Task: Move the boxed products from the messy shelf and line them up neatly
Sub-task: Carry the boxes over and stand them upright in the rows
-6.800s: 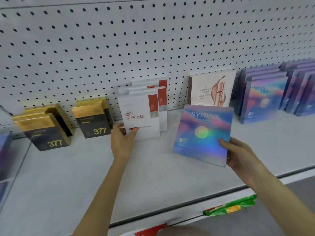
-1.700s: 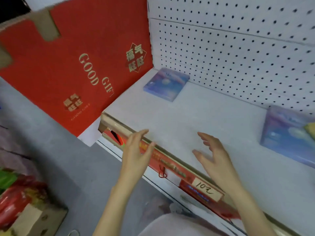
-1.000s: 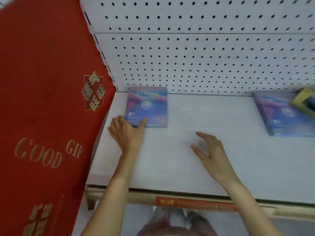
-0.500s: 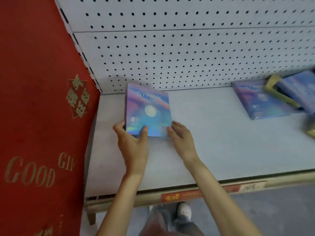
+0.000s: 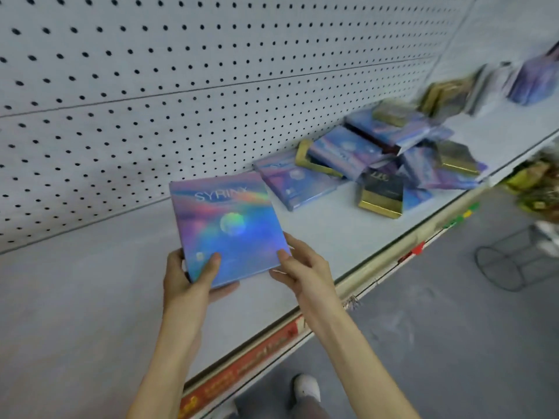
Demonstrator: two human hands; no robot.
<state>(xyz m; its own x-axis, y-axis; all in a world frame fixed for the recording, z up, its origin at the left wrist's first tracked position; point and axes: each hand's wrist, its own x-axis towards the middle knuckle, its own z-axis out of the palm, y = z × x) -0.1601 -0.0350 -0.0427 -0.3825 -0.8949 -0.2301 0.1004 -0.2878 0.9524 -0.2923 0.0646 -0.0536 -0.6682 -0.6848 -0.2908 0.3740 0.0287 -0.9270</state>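
Bare shelf (image 5: 90, 297) surface extends left of the heap of boxes (image 5: 378, 158); front access there is open. The pegboard wall (image 5: 181, 101) closes off the rear behind the heap. A black-and-gold box (image 5: 381, 192) sits at the heap's front, leaving a narrow bare strip before the shelf lip (image 5: 378, 269). Left of the heap, the holographic box (image 5: 230, 228), gripped by the left hand (image 5: 184, 276) and right hand (image 5: 302, 267), blocks passage.

Single head-worn view, close above the shelf (image 5: 75, 297), downward and forward.
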